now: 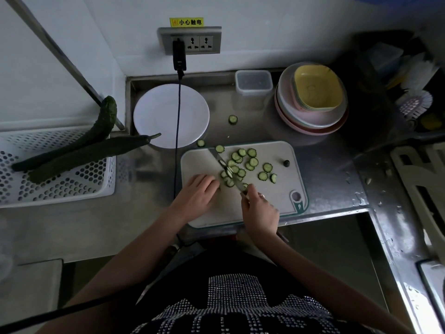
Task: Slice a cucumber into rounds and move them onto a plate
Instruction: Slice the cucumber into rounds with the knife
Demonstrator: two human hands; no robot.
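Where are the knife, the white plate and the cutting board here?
knife [220, 162]: head view, on the blade's middle.
white plate [166, 112]: head view, on its bare centre.
cutting board [284, 189]: head view, on its bare right part.

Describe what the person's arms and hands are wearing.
Both forearms are bare, with no sleeves in view. The left hand shows no jewellery. The right hand has a small shiny ring on one finger. No gloves, watch or bracelets are visible.
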